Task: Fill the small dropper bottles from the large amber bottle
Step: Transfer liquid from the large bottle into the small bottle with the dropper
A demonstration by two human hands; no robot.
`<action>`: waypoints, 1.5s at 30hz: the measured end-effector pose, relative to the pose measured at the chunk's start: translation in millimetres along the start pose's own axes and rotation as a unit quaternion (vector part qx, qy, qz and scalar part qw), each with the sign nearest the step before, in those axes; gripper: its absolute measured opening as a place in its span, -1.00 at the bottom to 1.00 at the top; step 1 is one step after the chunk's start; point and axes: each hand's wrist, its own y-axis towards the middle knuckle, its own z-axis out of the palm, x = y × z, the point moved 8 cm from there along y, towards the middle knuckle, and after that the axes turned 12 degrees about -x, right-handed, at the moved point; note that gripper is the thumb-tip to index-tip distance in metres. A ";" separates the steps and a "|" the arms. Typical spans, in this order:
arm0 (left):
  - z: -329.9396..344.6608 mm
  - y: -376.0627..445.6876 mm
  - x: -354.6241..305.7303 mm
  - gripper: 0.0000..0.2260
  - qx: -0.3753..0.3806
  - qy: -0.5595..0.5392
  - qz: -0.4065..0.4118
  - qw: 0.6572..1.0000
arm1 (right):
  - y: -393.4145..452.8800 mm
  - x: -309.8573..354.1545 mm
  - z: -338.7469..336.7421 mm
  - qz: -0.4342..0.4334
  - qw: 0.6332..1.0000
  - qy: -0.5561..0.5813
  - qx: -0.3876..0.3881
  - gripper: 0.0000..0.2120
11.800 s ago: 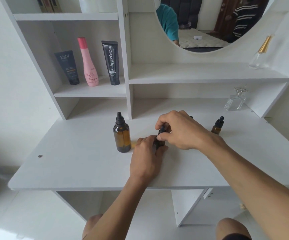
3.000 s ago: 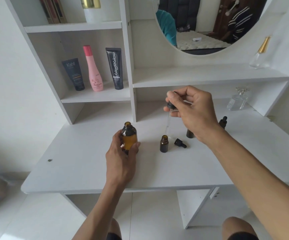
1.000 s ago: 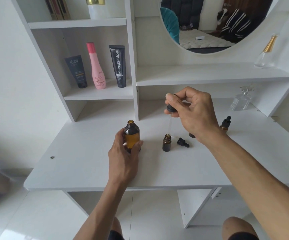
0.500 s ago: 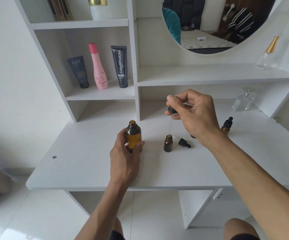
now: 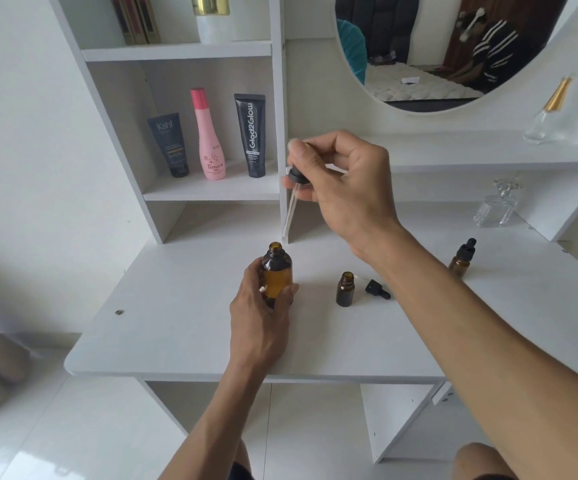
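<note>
The large amber bottle stands uncapped on the white desk. My left hand grips its body from the near side. My right hand pinches the black bulb of the long glass dropper, whose tip hangs just above and right of the big bottle's mouth. To the right stands a small open dropper bottle, with its small black dropper cap lying beside it. Another small capped bottle stands further right, behind my right forearm.
On the left shelf stand a dark tube, a pink bottle and a black tube. Clear glass perfume bottles sit at the right: one on the desk, one on the upper shelf. A round mirror hangs above.
My right hand has carried the dropper left, from above the small open bottle to above the large bottle's mouth. My left hand keeps its hold on the large bottle.
</note>
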 end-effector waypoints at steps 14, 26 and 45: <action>1.3 -0.1 1.8 -0.59 0.003 -0.002 0.004 1.000 | 0.2 -12.4 16.4 -0.011 0.998 -0.061 0.027 -0.86; 2.1 0.3 2.8 -0.58 0.005 0.007 0.008 1.000 | -4.2 -27.9 23.2 -0.037 0.991 -0.116 0.050 -0.78; 1.0 -0.4 0.4 -0.57 0.003 -0.003 0.014 1.000 | -11.5 -42.2 24.5 -0.042 0.988 -0.134 0.066 -0.77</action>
